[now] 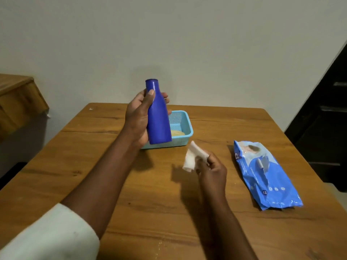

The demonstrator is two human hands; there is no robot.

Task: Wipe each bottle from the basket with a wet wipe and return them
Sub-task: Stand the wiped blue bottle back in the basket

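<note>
Head view shows the left hand (139,117) fingers wrapped round a smooth, stiff, probably slippery blue bottle (158,117), while the right hand (212,171) fingers pinch a soft, limp wet wipe (193,158) below it.

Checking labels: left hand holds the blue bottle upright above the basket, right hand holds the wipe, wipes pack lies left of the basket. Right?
One error: the wipes pack lies to the right of the basket, not left, as the head view shows. The left hand does hold the blue bottle upright, and the right hand holds the wipe.

a plain home room: wooden table (131,184), bare wall (187,44), dark door (328,119).
</note>
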